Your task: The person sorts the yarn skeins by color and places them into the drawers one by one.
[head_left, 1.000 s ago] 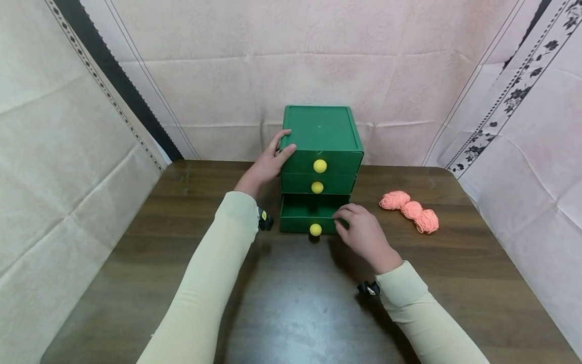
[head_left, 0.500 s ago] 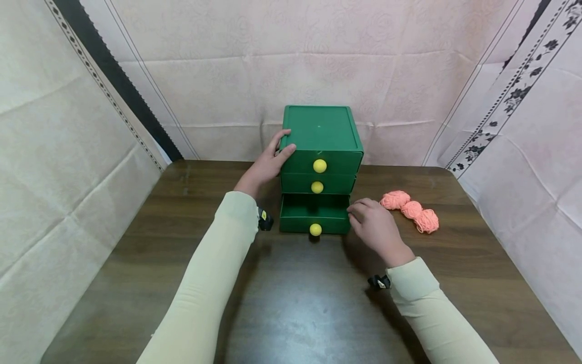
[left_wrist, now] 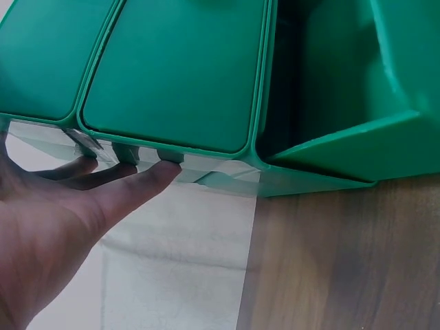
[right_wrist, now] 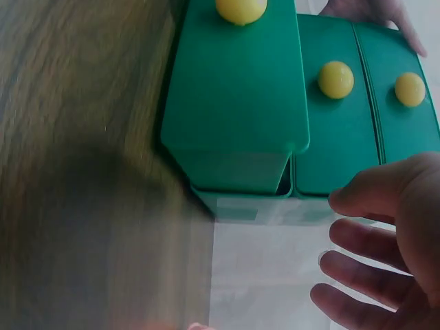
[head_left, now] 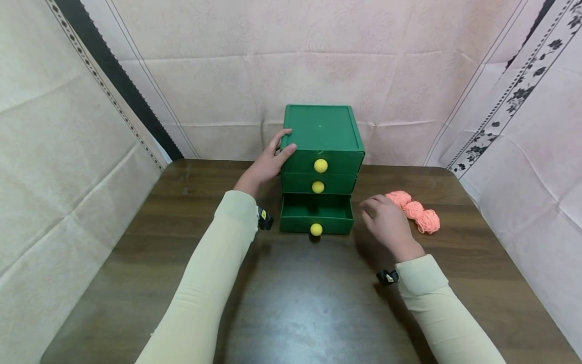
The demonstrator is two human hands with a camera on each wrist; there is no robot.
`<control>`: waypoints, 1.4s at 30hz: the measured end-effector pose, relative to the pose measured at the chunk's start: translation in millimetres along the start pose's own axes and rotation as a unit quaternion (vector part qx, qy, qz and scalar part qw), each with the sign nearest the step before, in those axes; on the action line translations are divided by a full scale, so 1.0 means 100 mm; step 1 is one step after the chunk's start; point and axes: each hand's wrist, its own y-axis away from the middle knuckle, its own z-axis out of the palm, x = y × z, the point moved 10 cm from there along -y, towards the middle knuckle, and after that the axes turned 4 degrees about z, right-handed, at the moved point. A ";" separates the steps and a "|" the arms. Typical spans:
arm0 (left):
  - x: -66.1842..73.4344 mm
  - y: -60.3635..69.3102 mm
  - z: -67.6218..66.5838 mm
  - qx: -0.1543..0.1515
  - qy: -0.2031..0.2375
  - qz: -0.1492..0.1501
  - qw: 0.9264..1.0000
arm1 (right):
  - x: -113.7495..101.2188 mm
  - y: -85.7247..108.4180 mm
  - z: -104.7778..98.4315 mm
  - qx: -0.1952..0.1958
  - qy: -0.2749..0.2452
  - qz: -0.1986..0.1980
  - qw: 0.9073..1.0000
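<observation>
A green cabinet (head_left: 322, 129) of three drawers with round yellow knobs stands on the table. Its bottom drawer (head_left: 334, 225) is pulled out, and the visible inside holds nothing; the upper two are closed. My left hand (head_left: 269, 161) rests against the cabinet's left side near the top, its fingers (left_wrist: 137, 189) fairly straight on the wall in the left wrist view. To the right of the drawer, my right hand (head_left: 388, 225) is in the air with nothing in it; its fingers (right_wrist: 361, 271) are relaxed and apart. Just beyond it lies a twisted skein of coral yarn (head_left: 427, 221).
The brown wooden table (head_left: 291, 303) spreads in front of and around the cabinet. Pale cloth (head_left: 345, 76) hangs behind it and on both sides. A black wrist device (head_left: 387, 277) sits at each cuff.
My right hand has moved right, away from the bottom drawer's front and toward the yarn. My left hand stays on the cabinet, and the drawer remains pulled out.
</observation>
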 end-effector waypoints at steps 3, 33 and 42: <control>0.01 0.00 0.00 0.000 0.001 -0.001 1.000 | 0.08 -0.01 0.01 -0.016 -0.002 0.016 1.000; -0.01 0.00 -0.02 0.002 0.004 0.011 1.000 | 0.77 0.00 -0.06 -0.050 0.022 0.119 0.991; -0.02 0.00 -0.02 0.005 0.006 0.004 1.000 | 1.01 0.05 -0.09 -0.057 0.042 0.151 0.986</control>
